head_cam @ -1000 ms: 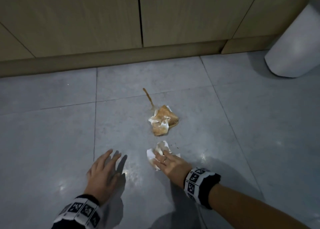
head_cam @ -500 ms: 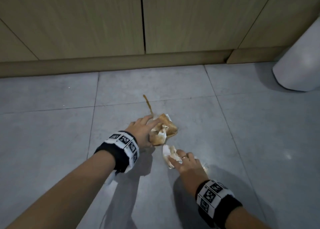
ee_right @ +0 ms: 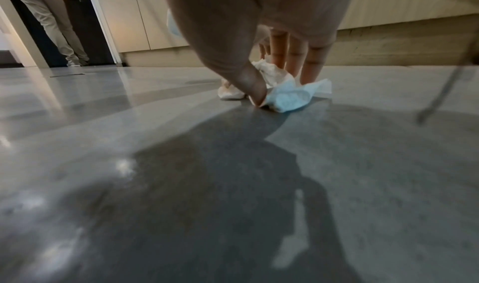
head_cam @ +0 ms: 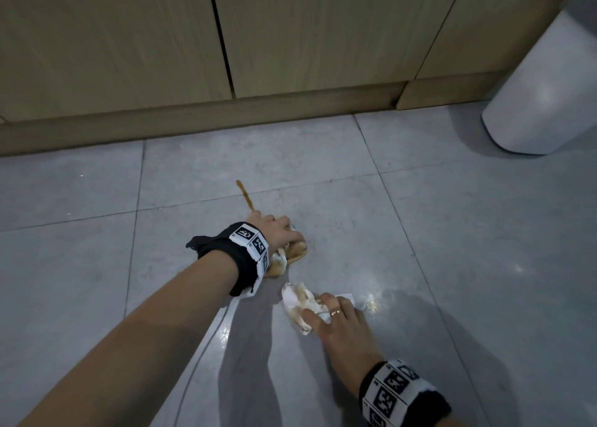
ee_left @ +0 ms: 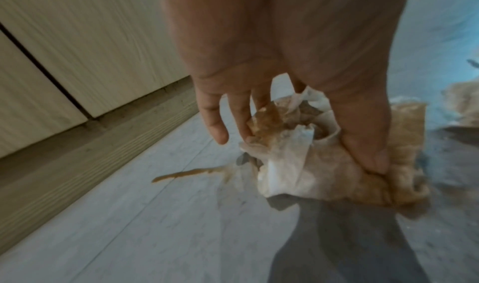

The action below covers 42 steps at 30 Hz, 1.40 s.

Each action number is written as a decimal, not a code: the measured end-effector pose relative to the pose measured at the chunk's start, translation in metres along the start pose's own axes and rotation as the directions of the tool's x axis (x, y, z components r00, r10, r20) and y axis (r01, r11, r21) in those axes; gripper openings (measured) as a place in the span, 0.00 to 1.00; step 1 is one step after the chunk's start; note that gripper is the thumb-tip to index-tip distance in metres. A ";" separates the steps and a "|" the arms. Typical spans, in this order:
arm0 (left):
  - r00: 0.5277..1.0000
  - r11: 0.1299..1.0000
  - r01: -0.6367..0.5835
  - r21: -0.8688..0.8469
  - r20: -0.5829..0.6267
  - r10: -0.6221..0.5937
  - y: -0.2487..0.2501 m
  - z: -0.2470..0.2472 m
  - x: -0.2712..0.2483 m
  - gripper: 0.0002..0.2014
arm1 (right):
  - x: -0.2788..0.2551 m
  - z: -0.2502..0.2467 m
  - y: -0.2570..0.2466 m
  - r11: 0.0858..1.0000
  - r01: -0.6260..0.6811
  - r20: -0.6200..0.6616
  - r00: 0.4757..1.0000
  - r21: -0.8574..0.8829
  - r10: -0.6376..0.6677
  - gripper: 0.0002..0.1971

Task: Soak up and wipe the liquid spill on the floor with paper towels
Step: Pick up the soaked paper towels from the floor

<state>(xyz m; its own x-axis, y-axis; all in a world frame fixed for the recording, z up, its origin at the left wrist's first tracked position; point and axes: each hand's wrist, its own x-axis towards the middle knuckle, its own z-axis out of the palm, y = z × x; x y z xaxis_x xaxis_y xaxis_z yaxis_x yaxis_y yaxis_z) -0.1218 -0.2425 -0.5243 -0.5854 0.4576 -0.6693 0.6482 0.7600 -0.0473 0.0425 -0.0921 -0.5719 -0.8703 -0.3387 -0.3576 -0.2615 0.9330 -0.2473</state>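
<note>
- Fingers (ee_left: 241, 121) and thumb of the left hand (head_cam: 274, 229) are being curled round a brown-soaked towel wad (ee_left: 324, 164), as seen in the left wrist view; the thumb is being pressed into the wad's right side, and the little finger is being held clear of it.
- Soaked wad is being held against the grey tiled floor (head_cam: 452, 232), just at the near end of a thin brown spill streak (head_cam: 244, 195).
- Streak is being left uncovered on the tile; it is running away from the wad toward the cabinet plinth (head_cam: 193, 119).
- Fingertips (ee_right: 309, 76) and thumb of the right hand (head_cam: 342, 323) are being closed on a second, mostly white towel wad (head_cam: 298, 302), with pale brown staining at its left side; the wad is being pressed to the floor.
- A ring (head_cam: 336, 312) is being worn on one right-hand finger.
- Second wad is being kept nearer the person than the soaked one, close beside it but apart.
- Marker-printed wristbands (head_cam: 252, 242) are being worn on both wrists.
- Small wet glints are being shown on the tile just right of the right hand.
- Wood-grain cabinet doors (head_cam: 290, 32) are being seen behind the plinth; a white rounded bin (head_cam: 542, 97) is standing at far right.
- Legs of another person (ee_right: 55, 21) are being seen in the right wrist view, far left background.
</note>
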 end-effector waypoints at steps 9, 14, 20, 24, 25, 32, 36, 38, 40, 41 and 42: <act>0.971 0.893 0.111 -0.436 -0.142 -0.190 -0.002 0.023 0.000 0.29 | 0.002 -0.001 -0.007 0.987 -0.161 -0.021 0.987 0.011 0.161 0.45; 0.865 0.269 -0.016 -0.963 -0.148 -0.480 -0.007 0.037 -0.012 0.28 | 0.001 -0.014 -0.014 0.991 -0.119 0.088 0.988 -0.065 0.124 0.32; 0.890 -0.532 -0.309 -0.789 -0.043 -0.453 -0.015 0.051 -0.038 0.23 | 0.009 -0.001 -0.022 0.986 -0.163 -0.090 0.982 0.032 0.165 0.19; 0.893 -0.696 -0.417 -0.585 -0.121 -0.434 -0.016 0.057 -0.059 0.25 | 0.019 0.005 -0.030 0.993 -0.119 -0.038 0.992 -0.020 0.118 0.26; 0.887 -0.728 -0.439 -0.527 -0.128 -0.443 -0.016 0.059 -0.064 0.26 | 0.024 0.008 -0.030 0.995 -0.098 -0.041 0.994 -0.011 0.097 0.30; 0.863 -0.805 -0.503 -0.316 -0.135 -0.487 -0.010 0.098 -0.080 0.55 | 0.070 -0.035 -0.003 0.600 -0.103 0.003 0.986 0.793 0.164 0.12; 0.875 -0.842 -0.484 -0.239 -0.124 -0.467 0.001 0.117 -0.082 0.57 | 0.105 -0.078 -0.007 0.108 -0.102 0.074 0.968 0.989 0.240 0.17; 0.884 -0.862 -0.468 -0.195 -0.109 -0.455 0.005 0.124 -0.081 0.58 | 0.126 -0.097 -0.010 0.022 -0.097 0.090 0.969 0.995 0.230 0.17; 0.885 -0.878 -0.466 -0.110 -0.088 -0.458 0.007 0.130 -0.079 0.60 | 0.148 -0.112 -0.014 -0.057 -0.105 0.115 0.967 0.993 0.227 0.18; 0.884 -0.883 -0.465 -0.058 -0.081 -0.460 0.008 0.132 -0.079 0.59 | 0.160 -0.117 -0.016 -0.099 -0.111 0.131 0.965 0.989 0.226 0.17; 0.884 -0.886 -0.464 -0.021 -0.071 -0.461 0.009 0.135 -0.080 0.59 | 0.171 -0.121 -0.019 -0.133 -0.116 0.144 0.964 0.984 0.225 0.17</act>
<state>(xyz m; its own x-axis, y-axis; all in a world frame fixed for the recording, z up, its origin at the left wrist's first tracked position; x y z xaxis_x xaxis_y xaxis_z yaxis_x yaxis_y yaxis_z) -0.0036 -0.3347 -0.5713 -0.8513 0.0865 -0.5176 -0.3129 -0.8755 0.3683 -0.1522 -0.1530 -0.5197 -0.8376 -0.1336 -0.5297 0.5463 -0.2052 -0.8121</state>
